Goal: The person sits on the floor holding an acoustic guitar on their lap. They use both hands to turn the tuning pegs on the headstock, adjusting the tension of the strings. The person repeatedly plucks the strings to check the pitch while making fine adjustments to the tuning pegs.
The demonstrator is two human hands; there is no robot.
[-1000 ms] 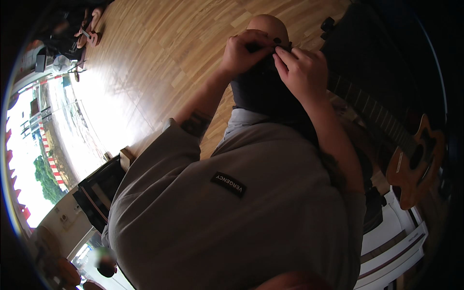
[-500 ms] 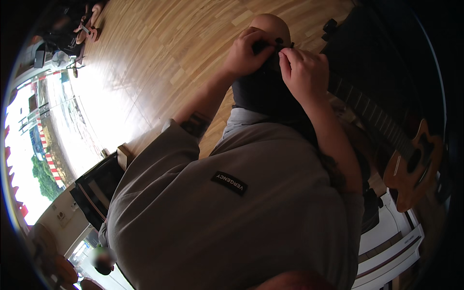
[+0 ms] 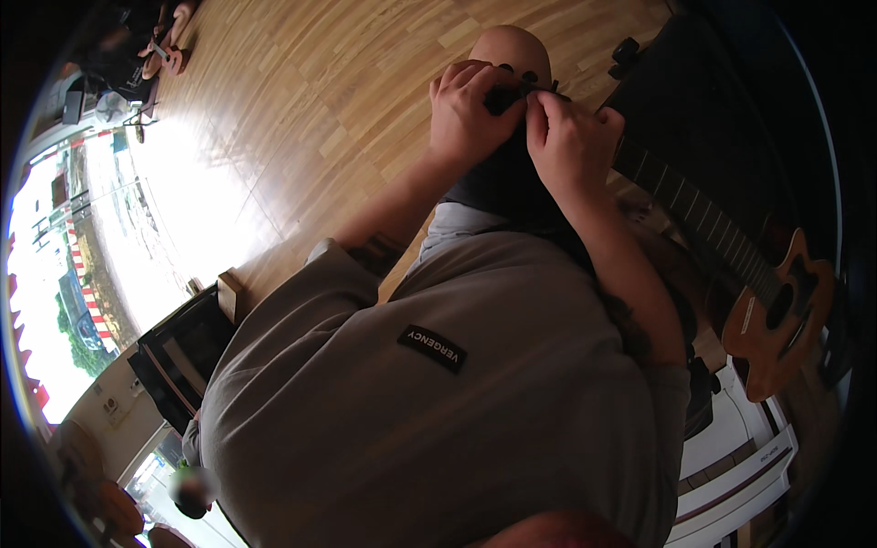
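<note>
My left hand (image 3: 470, 110) is closed around a small black piece with round knobs (image 3: 505, 96), held up over my bare knee (image 3: 512, 44). Fingers pinched, my right hand (image 3: 575, 132) meets the same black piece from the right. A thin dark part of it sticks out above the right fingers. Much of the piece is hidden by the hands, so its kind does not show. Beyond my right forearm lies an acoustic guitar (image 3: 758, 342) with a light brown body. Its fretted neck (image 3: 699, 210) runs up toward my right hand; whether it joins the black piece I cannot tell.
Wooden floor (image 3: 301, 110) stretches ahead and to the left. A large dark case-like shape (image 3: 713, 100) stands at the right. A white keyboard-like instrument (image 3: 731, 493) is at the lower right. One person sits with a small guitar (image 3: 171, 60) at the far left.
My left hand has turned slightly and its fingers have shifted. More of the black piece shows, with a second round knob in sight. My right fingers have moved a little.
</note>
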